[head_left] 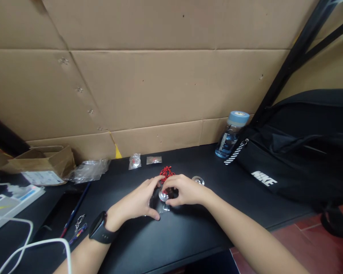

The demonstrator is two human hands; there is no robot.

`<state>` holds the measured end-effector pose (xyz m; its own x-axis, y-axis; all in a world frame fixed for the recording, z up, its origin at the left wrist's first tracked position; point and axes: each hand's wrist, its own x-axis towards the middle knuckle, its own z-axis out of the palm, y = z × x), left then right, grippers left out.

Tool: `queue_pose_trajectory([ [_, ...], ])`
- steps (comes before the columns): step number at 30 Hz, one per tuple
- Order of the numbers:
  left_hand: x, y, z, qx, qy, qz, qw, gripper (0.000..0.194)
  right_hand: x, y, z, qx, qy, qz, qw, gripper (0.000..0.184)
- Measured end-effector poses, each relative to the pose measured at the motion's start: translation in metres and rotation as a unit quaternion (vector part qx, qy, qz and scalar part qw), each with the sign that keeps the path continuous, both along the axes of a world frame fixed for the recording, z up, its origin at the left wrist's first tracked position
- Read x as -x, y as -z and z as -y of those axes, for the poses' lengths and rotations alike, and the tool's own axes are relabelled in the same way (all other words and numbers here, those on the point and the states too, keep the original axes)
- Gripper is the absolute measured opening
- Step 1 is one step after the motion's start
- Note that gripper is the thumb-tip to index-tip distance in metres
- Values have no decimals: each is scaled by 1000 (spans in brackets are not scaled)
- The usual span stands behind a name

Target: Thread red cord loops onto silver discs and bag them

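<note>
Silver disc with a red centre, lying between the two hands: the right hand curls over its right side, thumb and fingers pinching at the disc; whether they bear its weight cannot be told. The left hand, thumb and fingers spread wide, holds a clear plastic bag beneath and beside the disc. Red cord lies just beyond the fingertips on the black table; a second silver disc rests beyond the right wrist.
</note>
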<state>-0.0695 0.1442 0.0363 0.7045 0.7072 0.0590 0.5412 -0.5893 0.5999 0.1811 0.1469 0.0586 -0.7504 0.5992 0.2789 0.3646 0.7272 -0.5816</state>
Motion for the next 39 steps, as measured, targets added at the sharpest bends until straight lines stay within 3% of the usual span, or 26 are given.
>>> queue_pose_trajectory([
  [8, 1, 1, -1, -5, 1, -20, 1000, 121, 2, 4, -1, -1, -5, 36, 999, 29],
  [28, -2, 4, -11, 44, 44, 68, 996, 109, 7, 8, -3, 14, 27, 63, 998, 30],
  [39, -4, 1, -8, 36, 33, 63, 997, 109, 16, 14, 1, 11, -31, 42, 999, 35],
])
